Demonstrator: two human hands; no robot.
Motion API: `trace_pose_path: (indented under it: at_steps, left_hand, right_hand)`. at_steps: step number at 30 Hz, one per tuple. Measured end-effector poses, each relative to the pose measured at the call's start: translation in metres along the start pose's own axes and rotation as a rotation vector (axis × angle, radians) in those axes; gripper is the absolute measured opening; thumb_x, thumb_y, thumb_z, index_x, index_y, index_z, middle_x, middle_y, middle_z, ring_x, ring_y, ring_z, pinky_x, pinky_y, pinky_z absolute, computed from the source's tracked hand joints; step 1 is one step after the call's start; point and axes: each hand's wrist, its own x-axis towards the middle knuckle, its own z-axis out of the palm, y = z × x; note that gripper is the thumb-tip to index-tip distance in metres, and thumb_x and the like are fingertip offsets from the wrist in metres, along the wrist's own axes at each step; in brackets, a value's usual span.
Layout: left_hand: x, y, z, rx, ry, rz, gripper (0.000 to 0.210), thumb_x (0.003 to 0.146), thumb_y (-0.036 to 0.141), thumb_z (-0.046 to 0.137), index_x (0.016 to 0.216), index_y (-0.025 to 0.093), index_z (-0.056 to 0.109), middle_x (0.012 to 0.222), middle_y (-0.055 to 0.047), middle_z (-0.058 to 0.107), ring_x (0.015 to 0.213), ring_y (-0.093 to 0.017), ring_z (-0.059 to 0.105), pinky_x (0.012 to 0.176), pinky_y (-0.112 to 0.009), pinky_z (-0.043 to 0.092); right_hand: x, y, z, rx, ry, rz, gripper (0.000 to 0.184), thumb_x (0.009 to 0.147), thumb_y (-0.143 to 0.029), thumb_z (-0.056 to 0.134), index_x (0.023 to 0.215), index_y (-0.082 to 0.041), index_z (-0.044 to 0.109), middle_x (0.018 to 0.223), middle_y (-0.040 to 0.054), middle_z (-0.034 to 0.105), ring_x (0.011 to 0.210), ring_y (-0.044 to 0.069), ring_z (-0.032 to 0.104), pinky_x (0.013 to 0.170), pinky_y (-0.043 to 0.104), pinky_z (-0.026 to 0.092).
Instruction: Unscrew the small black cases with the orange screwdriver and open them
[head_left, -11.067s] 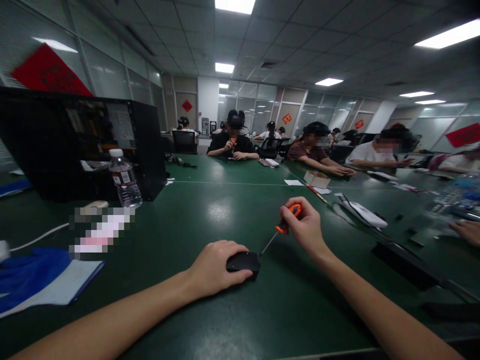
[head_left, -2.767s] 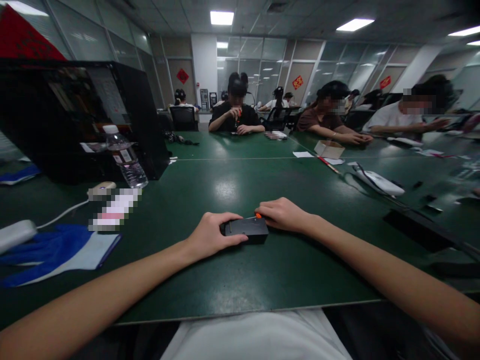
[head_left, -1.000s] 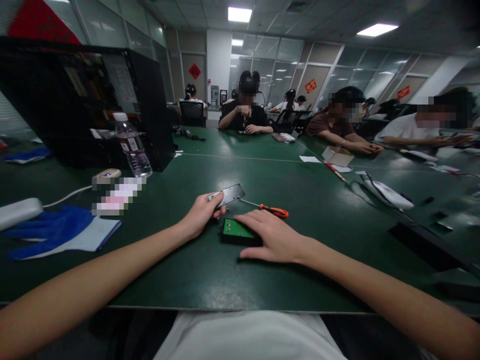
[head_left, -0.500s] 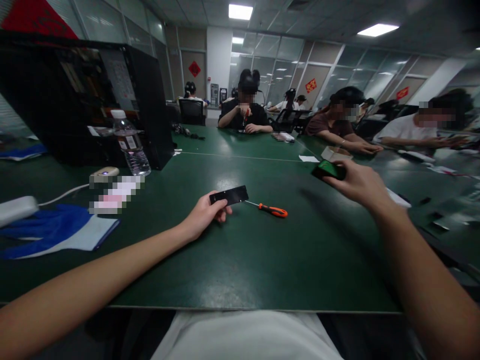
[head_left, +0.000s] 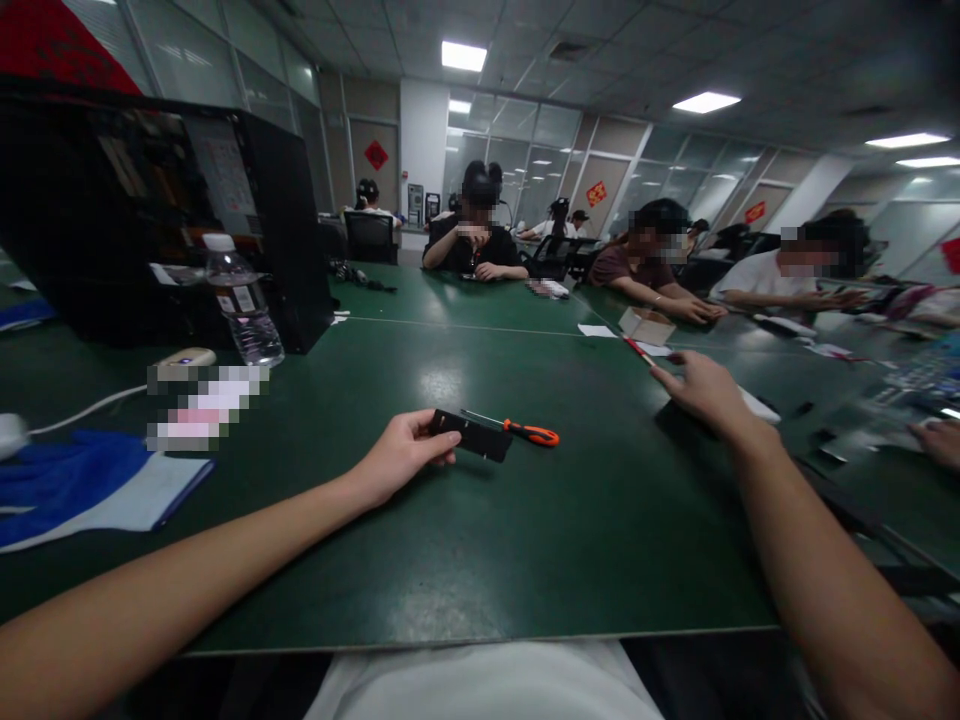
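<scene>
My left hand (head_left: 409, 447) is closed on a flat black rectangular plate (head_left: 480, 438), its thumb on the top face. The plate is held above the green table, tilted down toward its right end. Just behind it lies a screwdriver (head_left: 532, 433) with an orange and black handle, its thin shaft pointing left. Farther right, my right hand (head_left: 701, 390) is closed, with a thin red-and-white strip (head_left: 639, 351) at its fingertips. I cannot tell whether this strip is a separate stick or the edge of something flat. A small open cardboard box (head_left: 646, 326) is just beyond it.
On the left stand a black computer case (head_left: 281, 220) and a water bottle (head_left: 244, 305). Blue-and-white gloves (head_left: 112, 480) and a small device with a cable (head_left: 181, 363) lie nearby. Several people sit around the table (head_left: 420, 560); another person's hand (head_left: 937, 440) shows at the right edge.
The black-and-green object at my right hand no longer shows; a thin red-and-white strip is there instead. My left hand has tilted the black plate's right end downward. The view has shifted slightly right.
</scene>
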Motion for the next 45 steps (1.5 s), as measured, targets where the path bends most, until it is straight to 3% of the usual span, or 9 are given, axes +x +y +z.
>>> trace_pose_path:
  at_steps: [5, 8, 11, 13, 16, 19, 24, 31, 45]
  left_hand:
    - [-0.004, -0.001, 0.008, -0.126, -0.089, -0.016, 0.038, 0.083, 0.042, 0.077, 0.105, 0.011, 0.073, 0.100, -0.010, 0.077, 0.094, -0.022, 0.073, 0.083, -0.031, 0.056]
    - [-0.007, -0.002, 0.011, -0.133, -0.086, 0.031, 0.035, 0.084, 0.041, 0.077, 0.102, 0.012, 0.072, 0.099, -0.009, 0.076, 0.092, -0.022, 0.073, 0.087, -0.033, 0.057]
    - [-0.008, -0.003, 0.012, -0.064, -0.072, 0.116, 0.030, 0.086, 0.036, 0.074, 0.104, 0.012, 0.071, 0.090, -0.006, 0.074, 0.085, -0.019, 0.071, 0.084, -0.032, 0.057]
    - [-0.007, -0.004, 0.011, -0.033, -0.045, 0.147, 0.037, 0.087, 0.032, 0.072, 0.118, 0.012, 0.066, 0.097, -0.007, 0.074, 0.086, -0.018, 0.071, 0.082, -0.031, 0.056]
    - [-0.005, -0.006, 0.009, -0.011, 0.027, 0.141, 0.050, 0.086, 0.030, 0.071, 0.131, 0.014, 0.057, 0.121, -0.012, 0.068, 0.092, -0.019, 0.072, 0.081, -0.031, 0.057]
    - [-0.003, -0.006, 0.008, 0.060, 0.056, 0.123, 0.039, 0.088, 0.030, 0.065, 0.123, 0.012, 0.061, 0.120, -0.013, 0.068, 0.089, -0.018, 0.071, 0.079, -0.031, 0.056]
    - [-0.003, -0.003, 0.009, 0.164, 0.009, 0.132, 0.027, 0.090, 0.028, 0.061, 0.111, 0.013, 0.067, 0.105, -0.010, 0.072, 0.083, -0.018, 0.069, 0.076, -0.031, 0.054]
    - [-0.005, -0.003, 0.009, 0.210, -0.017, 0.141, 0.026, 0.090, 0.029, 0.060, 0.108, 0.013, 0.068, 0.101, -0.009, 0.072, 0.081, -0.017, 0.068, 0.074, -0.030, 0.054]
    - [-0.008, 0.004, 0.009, 0.290, -0.052, 0.111, 0.024, 0.089, 0.031, 0.059, 0.102, 0.014, 0.071, 0.084, -0.005, 0.072, 0.077, -0.018, 0.068, 0.077, -0.031, 0.054]
  right_hand:
    - [-0.005, -0.121, 0.068, 0.304, -0.206, 0.008, 0.040, 0.105, -0.057, 0.029, 0.100, -0.024, 0.052, 0.105, 0.0079, 0.070, 0.084, 0.017, 0.067, 0.074, 0.033, 0.056]
    - [-0.026, -0.196, 0.096, 0.810, -0.659, 0.042, 0.035, 0.101, -0.059, 0.044, 0.094, -0.025, 0.045, 0.096, 0.0033, 0.067, 0.086, 0.018, 0.067, 0.078, 0.035, 0.057]
    - [-0.036, -0.226, 0.100, 0.914, -0.763, 0.106, 0.036, 0.099, -0.062, 0.045, 0.093, -0.026, 0.042, 0.084, -0.0010, 0.059, 0.073, 0.016, 0.062, 0.066, 0.031, 0.054]
    - [-0.031, -0.217, 0.089, 0.794, -0.686, 0.081, 0.034, 0.101, -0.061, 0.041, 0.098, -0.027, 0.044, 0.086, -0.0002, 0.059, 0.071, 0.016, 0.059, 0.066, 0.031, 0.052]
    - [-0.014, -0.172, 0.054, 0.322, -0.530, 0.089, 0.031, 0.103, -0.054, 0.037, 0.117, -0.030, 0.049, 0.108, 0.0025, 0.067, 0.092, 0.019, 0.065, 0.081, 0.031, 0.054]
    - [-0.003, -0.108, 0.007, -0.165, -0.344, 0.292, 0.032, 0.101, -0.047, 0.045, 0.125, -0.028, 0.052, 0.127, 0.0081, 0.066, 0.115, 0.025, 0.063, 0.099, 0.035, 0.048]
    - [-0.026, -0.006, -0.047, -0.597, -0.196, 0.753, 0.039, 0.098, -0.031, 0.044, 0.126, -0.008, 0.057, 0.121, 0.0325, 0.066, 0.114, 0.045, 0.063, 0.090, 0.051, 0.047]
    - [-0.056, 0.062, -0.035, -0.695, -0.336, 0.821, 0.035, 0.098, -0.038, 0.051, 0.121, -0.014, 0.063, 0.111, 0.0228, 0.073, 0.106, 0.036, 0.070, 0.083, 0.039, 0.051]
    - [-0.054, 0.072, -0.017, -0.731, -0.356, 0.717, 0.047, 0.101, -0.044, 0.043, 0.134, -0.014, 0.056, 0.127, 0.0222, 0.065, 0.116, 0.033, 0.064, 0.090, 0.039, 0.051]
